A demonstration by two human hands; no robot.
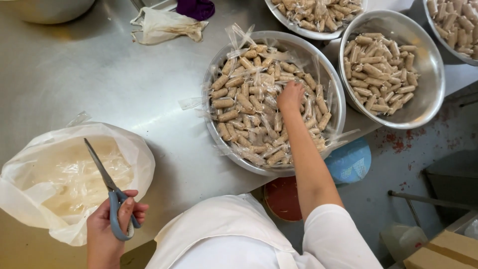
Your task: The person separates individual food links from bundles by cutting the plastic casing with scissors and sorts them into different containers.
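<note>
steel bowl (334, 94) at the tabletop's front edge holds wrapped rolls (244, 102) where the right hand (291, 96) curls onto one, the left hand (107, 221) gripping blade-shut scissors (105, 182) over a plastic bag (30, 199); likely picking, then snipping.

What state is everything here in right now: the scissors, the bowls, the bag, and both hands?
Scissors: blades shut, pointing up over the bag.
Left hand: gripping the scissors' handle.
Right hand: reaching into the middle bowl, on the wrapped rolls.
Middle bowl: full of rolls in clear plastic wrap.
Right bowl: partly filled with unwrapped rolls.
White bag: open, holding plastic scraps.
Cloth: crumpled on the steel table.
</note>
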